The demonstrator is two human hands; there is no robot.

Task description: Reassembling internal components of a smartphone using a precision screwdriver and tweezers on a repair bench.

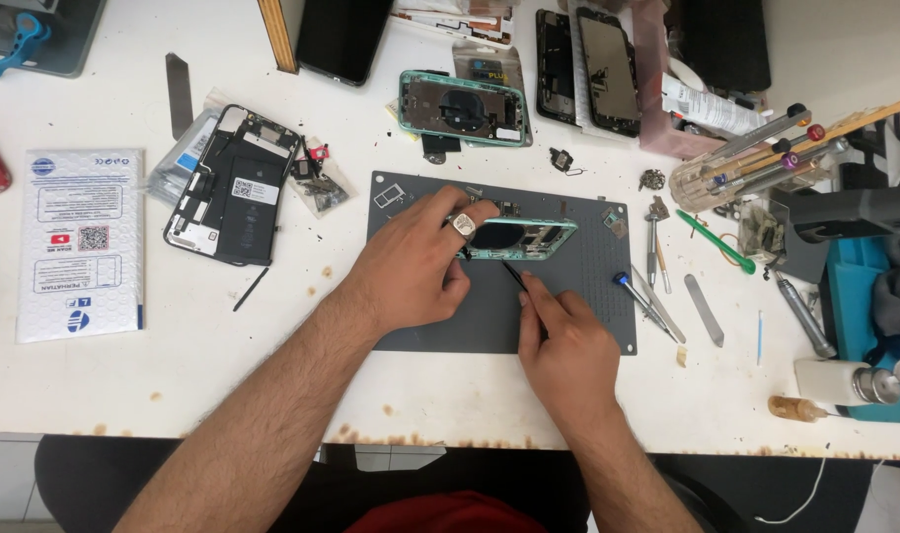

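Head view: near the frame's bottom runs my white table [272,395] edge; on the grey mat [588,326], my right hand [568,345] pinches black tweezers [514,275], my left hand [411,266] grips the green phone frame [529,240] at centre; clutter crowds beyond.

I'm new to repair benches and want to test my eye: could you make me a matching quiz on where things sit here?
Things:
1. left hand
2. right hand
3. white padded envelope
4. dark opened phone

Places:
A. far left of the table
B. holding a thin black tool
C. left of the grey mat, on the table
D. steadying the green phone frame

Pairs: 1-D, 2-B, 3-A, 4-C
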